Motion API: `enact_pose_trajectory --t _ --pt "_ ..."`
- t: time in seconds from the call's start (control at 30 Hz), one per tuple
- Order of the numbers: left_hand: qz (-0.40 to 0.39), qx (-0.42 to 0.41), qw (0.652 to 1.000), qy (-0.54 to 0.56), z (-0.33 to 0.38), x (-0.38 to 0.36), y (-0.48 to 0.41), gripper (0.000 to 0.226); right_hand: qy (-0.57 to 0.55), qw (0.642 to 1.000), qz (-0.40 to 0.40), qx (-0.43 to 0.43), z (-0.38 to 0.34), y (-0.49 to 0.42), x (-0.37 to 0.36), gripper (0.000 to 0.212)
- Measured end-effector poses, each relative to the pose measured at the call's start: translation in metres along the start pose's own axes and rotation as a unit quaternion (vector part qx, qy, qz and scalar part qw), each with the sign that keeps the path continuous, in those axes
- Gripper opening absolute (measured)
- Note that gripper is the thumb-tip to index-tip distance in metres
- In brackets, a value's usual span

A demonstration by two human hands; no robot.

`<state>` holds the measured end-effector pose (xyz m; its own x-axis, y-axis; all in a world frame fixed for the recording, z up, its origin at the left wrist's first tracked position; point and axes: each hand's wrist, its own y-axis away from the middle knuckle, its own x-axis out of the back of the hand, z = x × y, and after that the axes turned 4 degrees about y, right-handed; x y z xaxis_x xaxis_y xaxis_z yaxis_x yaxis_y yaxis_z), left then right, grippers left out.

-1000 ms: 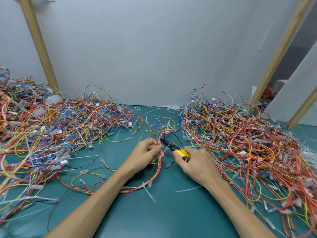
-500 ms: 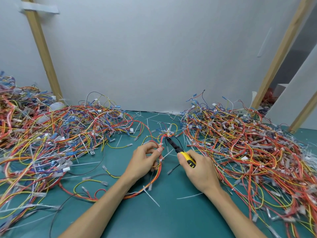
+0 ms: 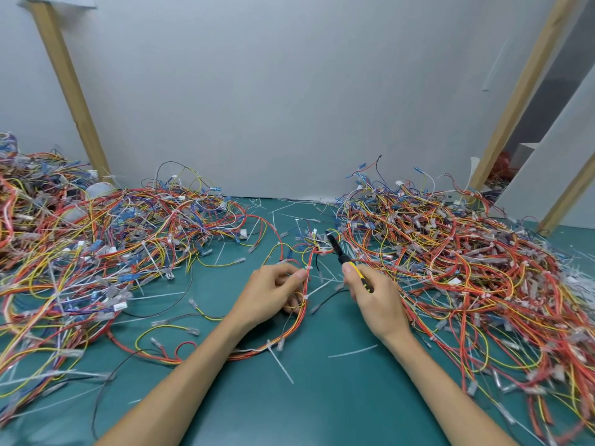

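A bundle of red, orange and yellow wires [image 3: 307, 278], tied with small white cable ties, curves across the green table between my hands. My left hand [image 3: 273, 292] pinches this bundle between thumb and fingers near a tie. My right hand [image 3: 375, 296] grips the yellow and black handle of a cutter [image 3: 346, 260]. The tool's dark tip points up and away, at the bundle's far end where several wires fan out with connectors.
Large tangled heaps of coloured wire harnesses lie on the left [image 3: 96, 252] and on the right [image 3: 450, 268] of the green table [image 3: 306, 397]. Cut white cable tie pieces [image 3: 281, 365] are scattered on the mat. A white wall and slanted wooden posts [image 3: 70, 91] stand behind.
My right hand has lifted the cutter's tip up and away from my left hand, toward the bundle's far end. My left hand keeps its hold on the wires.
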<state>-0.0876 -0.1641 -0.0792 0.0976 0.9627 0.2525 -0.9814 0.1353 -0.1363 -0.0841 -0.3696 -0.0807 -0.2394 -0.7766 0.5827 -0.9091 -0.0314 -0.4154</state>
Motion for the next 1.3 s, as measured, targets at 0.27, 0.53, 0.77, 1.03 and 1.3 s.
enact_pose_trajectory --t 0.27,0.53,0.77,1.03,1.3 --pt "-0.041 -0.034 0.924 -0.379 0.024 0.019 0.011 0.026 -0.065 0.996 0.009 -0.062 0.003 -0.003 -0.001 0.065" --pt "-0.02 -0.084 0.832 -0.548 0.033 -0.002 0.042 0.049 -0.092 0.991 0.024 -0.099 0.002 -0.004 -0.001 0.068" --pt "-0.077 -0.11 0.863 -0.486 0.028 -0.005 0.035 0.013 -0.191 0.971 0.058 -0.134 0.001 -0.003 -0.001 0.049" --pt "-0.066 0.027 0.996 0.053 0.026 -0.01 0.011 0.017 -0.347 0.913 0.058 -0.206 0.002 -0.008 0.004 0.053" --pt "-0.05 0.011 0.992 0.118 0.008 -0.016 0.005 0.017 -0.397 0.895 0.045 -0.198 0.001 -0.008 0.006 0.053"
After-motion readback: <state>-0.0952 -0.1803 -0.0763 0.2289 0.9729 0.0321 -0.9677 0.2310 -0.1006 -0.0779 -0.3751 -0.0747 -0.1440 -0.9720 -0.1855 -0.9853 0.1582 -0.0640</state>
